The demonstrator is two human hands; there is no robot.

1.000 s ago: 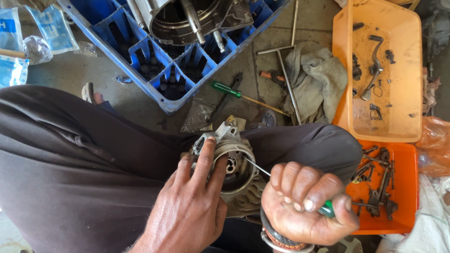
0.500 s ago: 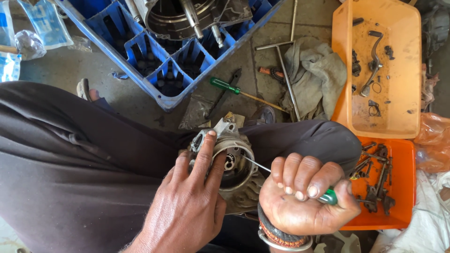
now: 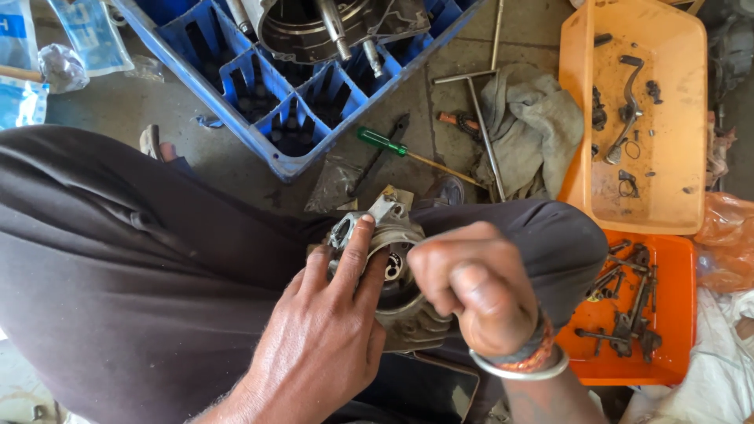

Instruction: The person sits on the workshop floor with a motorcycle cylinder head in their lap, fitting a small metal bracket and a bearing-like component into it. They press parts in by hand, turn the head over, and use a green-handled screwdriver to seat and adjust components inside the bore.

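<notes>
The left hand (image 3: 326, 345) lay flat over a grey metal engine part (image 3: 390, 271) resting on the person's lap, fingers spread and the index fingertip pressed to its upper rim, steadying rather than enclosing it. The right hand (image 3: 471, 290) was curled into a fist just beside the part's round opening, knuckles turned upward, its grip closed; what it clasped was hidden by the fingers. Two bangles circled that wrist. On the floor beyond the knees stood one blue crate (image 3: 259, 94), one green-handled screwdriver (image 3: 408, 153), one grey rag (image 3: 534, 126) and two orange trays (image 3: 683, 141), each holding small metal pieces.
</notes>
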